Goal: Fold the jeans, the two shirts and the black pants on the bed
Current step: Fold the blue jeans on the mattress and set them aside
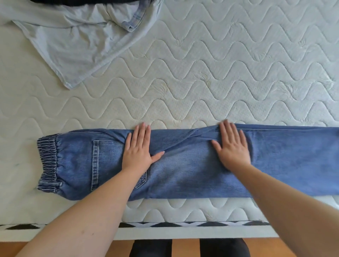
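The blue jeans lie folded lengthwise along the near edge of the bed, elastic waistband at the left, legs running off the right of the view. My left hand presses flat on them beside the back pocket, fingers straight. My right hand presses flat further right, over a diagonal crease near the far edge. A pale blue shirt lies crumpled at the far left. A strip of black cloth shows at the top edge, above the shirt.
The white quilted mattress fills the view. A light denim hem pokes out over the shirt at the top. The bed's front edge runs below the jeans, with wooden floor and my dark-clad legs beneath.
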Demonstrator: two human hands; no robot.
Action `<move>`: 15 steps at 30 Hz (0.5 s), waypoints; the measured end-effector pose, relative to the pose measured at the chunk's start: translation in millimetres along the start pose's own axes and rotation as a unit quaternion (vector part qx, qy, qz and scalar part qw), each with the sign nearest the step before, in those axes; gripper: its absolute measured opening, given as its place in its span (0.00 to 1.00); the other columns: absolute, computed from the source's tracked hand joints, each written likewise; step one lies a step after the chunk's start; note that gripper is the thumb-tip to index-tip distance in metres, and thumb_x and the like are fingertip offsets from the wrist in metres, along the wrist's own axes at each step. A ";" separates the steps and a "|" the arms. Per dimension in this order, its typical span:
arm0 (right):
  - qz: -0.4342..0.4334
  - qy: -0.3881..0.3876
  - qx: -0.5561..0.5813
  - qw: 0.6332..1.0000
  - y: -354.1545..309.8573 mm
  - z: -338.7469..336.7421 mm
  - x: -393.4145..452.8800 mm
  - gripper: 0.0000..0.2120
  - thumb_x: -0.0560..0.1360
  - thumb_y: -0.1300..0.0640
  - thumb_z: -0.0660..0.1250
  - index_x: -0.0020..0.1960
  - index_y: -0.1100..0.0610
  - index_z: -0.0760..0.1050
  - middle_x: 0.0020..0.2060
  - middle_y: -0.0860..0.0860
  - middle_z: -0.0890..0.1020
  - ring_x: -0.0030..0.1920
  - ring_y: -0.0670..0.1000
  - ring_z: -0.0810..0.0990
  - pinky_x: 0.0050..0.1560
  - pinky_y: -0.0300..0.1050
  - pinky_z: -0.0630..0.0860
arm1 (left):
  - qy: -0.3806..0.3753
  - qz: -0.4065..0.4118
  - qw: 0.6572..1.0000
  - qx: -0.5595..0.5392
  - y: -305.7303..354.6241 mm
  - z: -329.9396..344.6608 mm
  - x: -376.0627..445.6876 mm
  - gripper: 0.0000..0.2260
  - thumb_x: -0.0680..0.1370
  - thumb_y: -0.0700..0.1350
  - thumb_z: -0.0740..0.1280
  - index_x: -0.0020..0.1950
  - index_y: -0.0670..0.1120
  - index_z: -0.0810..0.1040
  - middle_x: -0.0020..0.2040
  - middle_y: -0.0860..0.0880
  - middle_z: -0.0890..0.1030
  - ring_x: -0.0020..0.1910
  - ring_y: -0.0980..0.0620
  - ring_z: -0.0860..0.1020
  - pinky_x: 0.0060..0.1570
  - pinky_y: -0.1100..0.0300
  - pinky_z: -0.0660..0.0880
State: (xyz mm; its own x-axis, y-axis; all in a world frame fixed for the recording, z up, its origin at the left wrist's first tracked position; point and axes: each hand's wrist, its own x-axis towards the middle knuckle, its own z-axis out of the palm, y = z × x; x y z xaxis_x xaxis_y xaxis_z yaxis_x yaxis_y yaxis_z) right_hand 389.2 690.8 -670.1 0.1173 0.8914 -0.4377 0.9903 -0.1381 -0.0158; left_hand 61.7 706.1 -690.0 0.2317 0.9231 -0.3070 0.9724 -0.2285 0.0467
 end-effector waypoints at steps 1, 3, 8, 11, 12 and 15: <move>0.010 -0.003 -0.004 1.000 15.3 -2.3 0.4 0.35 0.78 0.32 0.37 0.80 0.48 0.36 0.79 0.45 0.40 0.78 0.45 0.38 0.77 0.47 0.35 | -0.002 -0.001 1.000 0.006 -0.2 0.1 0.4 0.46 0.74 0.73 0.47 0.81 0.44 0.45 0.81 0.45 0.46 0.80 0.47 0.47 0.77 0.47 0.48; 0.022 -0.009 -0.002 1.000 33.0 -3.7 1.8 0.36 0.77 0.32 0.33 0.80 0.48 0.35 0.79 0.44 0.38 0.78 0.44 0.36 0.77 0.47 0.36 | -0.005 0.005 1.000 0.013 0.6 0.2 -0.3 0.44 0.74 0.73 0.47 0.81 0.46 0.44 0.81 0.45 0.47 0.80 0.45 0.48 0.77 0.45 0.49; 0.015 -0.007 0.027 0.999 35.5 -5.3 2.2 0.33 0.80 0.35 0.38 0.80 0.49 0.37 0.79 0.44 0.38 0.78 0.44 0.36 0.77 0.47 0.37 | -0.007 0.097 0.993 0.059 5.9 -10.7 0.1 0.35 0.79 0.66 0.45 0.81 0.49 0.49 0.81 0.47 0.50 0.79 0.46 0.53 0.75 0.39 0.49; 0.026 0.008 0.062 0.998 43.1 -7.8 -6.0 0.32 0.82 0.38 0.44 0.81 0.50 0.41 0.79 0.46 0.43 0.79 0.46 0.39 0.78 0.46 0.38 | -0.010 0.156 0.986 0.056 22.7 -21.3 4.2 0.34 0.80 0.64 0.47 0.81 0.46 0.53 0.80 0.47 0.55 0.78 0.47 0.57 0.76 0.44 0.53; 0.034 0.012 0.070 0.997 49.2 -7.3 -10.3 0.32 0.82 0.39 0.46 0.81 0.50 0.42 0.80 0.46 0.44 0.79 0.46 0.40 0.78 0.47 0.39 | -0.009 0.164 0.985 0.051 32.7 -25.2 6.9 0.33 0.80 0.63 0.48 0.80 0.46 0.54 0.80 0.47 0.57 0.78 0.48 0.58 0.76 0.46 0.54; 0.062 0.019 0.080 0.995 77.4 -4.2 -26.4 0.31 0.82 0.41 0.49 0.81 0.51 0.45 0.80 0.47 0.47 0.79 0.48 0.43 0.78 0.48 0.41 | -0.004 0.183 0.983 0.032 74.9 -34.5 20.1 0.31 0.81 0.60 0.48 0.80 0.44 0.56 0.79 0.47 0.59 0.78 0.49 0.57 0.75 0.47 0.54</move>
State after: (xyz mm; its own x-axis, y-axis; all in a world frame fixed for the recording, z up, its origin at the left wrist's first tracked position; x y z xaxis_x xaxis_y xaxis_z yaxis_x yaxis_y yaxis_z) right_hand 463.0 658.4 -656.0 0.2437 0.8783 -0.4114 0.9437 -0.3126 -0.1084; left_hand 140.1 718.2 -659.9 0.5656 0.7725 -0.2886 0.8199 -0.5643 0.0963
